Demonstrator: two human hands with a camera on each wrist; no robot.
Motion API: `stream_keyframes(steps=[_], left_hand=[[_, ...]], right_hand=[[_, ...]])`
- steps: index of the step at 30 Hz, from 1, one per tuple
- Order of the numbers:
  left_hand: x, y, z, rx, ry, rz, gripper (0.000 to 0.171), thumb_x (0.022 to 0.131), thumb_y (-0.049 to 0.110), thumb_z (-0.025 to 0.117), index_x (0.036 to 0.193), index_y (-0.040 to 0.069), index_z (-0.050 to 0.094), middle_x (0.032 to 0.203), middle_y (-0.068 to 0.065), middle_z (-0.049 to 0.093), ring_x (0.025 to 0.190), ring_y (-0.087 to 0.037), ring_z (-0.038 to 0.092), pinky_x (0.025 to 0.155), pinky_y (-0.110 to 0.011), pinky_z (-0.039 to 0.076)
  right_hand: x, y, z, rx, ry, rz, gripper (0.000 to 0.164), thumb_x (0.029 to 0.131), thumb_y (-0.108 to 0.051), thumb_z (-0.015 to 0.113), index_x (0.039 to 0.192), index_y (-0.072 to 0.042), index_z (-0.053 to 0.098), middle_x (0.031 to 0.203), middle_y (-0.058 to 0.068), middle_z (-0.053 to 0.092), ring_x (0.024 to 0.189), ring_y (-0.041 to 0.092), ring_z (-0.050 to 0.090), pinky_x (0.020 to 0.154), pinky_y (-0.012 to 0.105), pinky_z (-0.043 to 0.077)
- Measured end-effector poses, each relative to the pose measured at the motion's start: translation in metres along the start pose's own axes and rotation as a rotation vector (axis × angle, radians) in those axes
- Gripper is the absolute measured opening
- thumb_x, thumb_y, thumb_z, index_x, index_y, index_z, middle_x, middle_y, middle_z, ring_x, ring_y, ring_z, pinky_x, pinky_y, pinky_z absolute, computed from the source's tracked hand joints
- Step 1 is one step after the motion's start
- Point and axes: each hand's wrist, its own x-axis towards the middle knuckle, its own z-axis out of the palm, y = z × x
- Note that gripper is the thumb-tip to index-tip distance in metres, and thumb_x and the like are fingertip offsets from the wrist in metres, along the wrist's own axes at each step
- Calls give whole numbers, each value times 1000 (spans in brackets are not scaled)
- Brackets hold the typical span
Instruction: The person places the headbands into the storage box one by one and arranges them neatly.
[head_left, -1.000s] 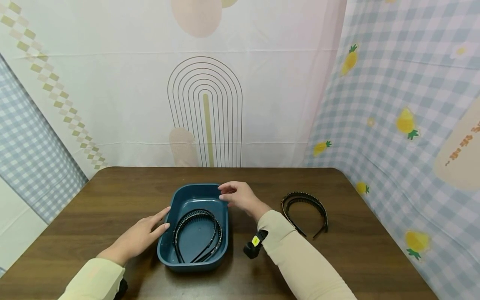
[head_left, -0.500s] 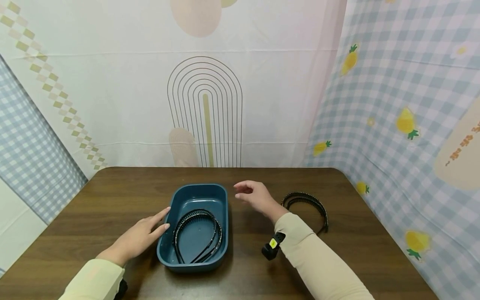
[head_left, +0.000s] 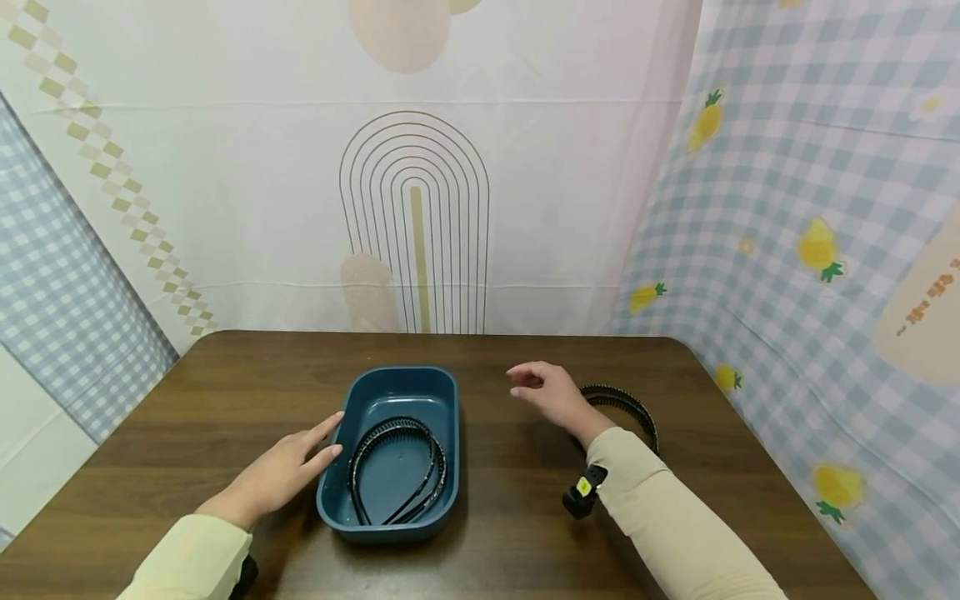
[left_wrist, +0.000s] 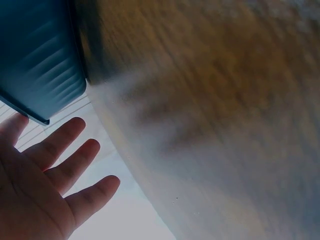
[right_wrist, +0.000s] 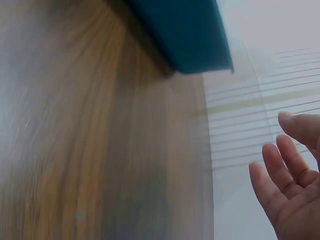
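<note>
A deep blue plastic bin (head_left: 397, 380) stands on the table, with dark toothed headbands (head_left: 358, 467) lying inside it. My left hand (head_left: 273, 471) rests its outstretched fingers on the bin's left rim; the left wrist view shows those fingers (left_wrist: 75, 165) spread beside the ribbed wall. My right hand (head_left: 551, 393) hovers over the table to the right of the bin, its fingers loosely bent and nothing between them. Just beyond its wrist lie more dark headbands (head_left: 633, 407), partly hidden by the right hand and sleeve. In the right wrist view the bin's corner (right_wrist: 190, 45) is apart from the fingers.
The wooden table (head_left: 247, 375) has rounded far corners. Behind it hangs a pale cloth (head_left: 562, 208) with a line-arch print. Blue checked cloth (head_left: 757, 275) with pineapple prints hangs along the right side, and more checked cloth hangs at the left.
My right hand has moved right, away from the bin's far right rim and towards the headbands on the table, covering more of them. The left hand stays on the rim.
</note>
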Motion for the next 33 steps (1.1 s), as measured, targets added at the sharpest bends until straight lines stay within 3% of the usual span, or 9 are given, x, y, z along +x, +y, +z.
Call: stream_keyframes(steps=[9, 25, 33], left_hand=[[0, -2, -1, -1, 7, 5, 66, 100, 49, 44, 153, 12, 29, 146, -25, 42, 131, -49, 39, 101, -67, 31], [0, 0, 0, -1, -1, -16, 67, 100, 50, 45, 153, 12, 29, 145, -25, 43, 131, -49, 40, 101, -66, 32], [0, 1, 0, 1, -1, -22, 67, 100, 50, 45, 153, 14, 29, 145, -24, 43, 131, -49, 39, 101, -67, 32]], right_hand=[[-5, 15, -19, -85, -20, 7, 30, 91, -6, 66, 121, -3, 64, 117, 17, 60, 106, 30, 59, 89, 45, 50], [-19, 52, -44, -192, -17, 73, 33, 94, -5, 62, 126, 1, 61, 120, 18, 57, 105, 31, 58, 81, 42, 52], [-25, 72, -61, -271, 24, 34, 29, 90, -1, 64, 119, 4, 64, 114, 19, 60, 102, 35, 60, 85, 48, 50]])
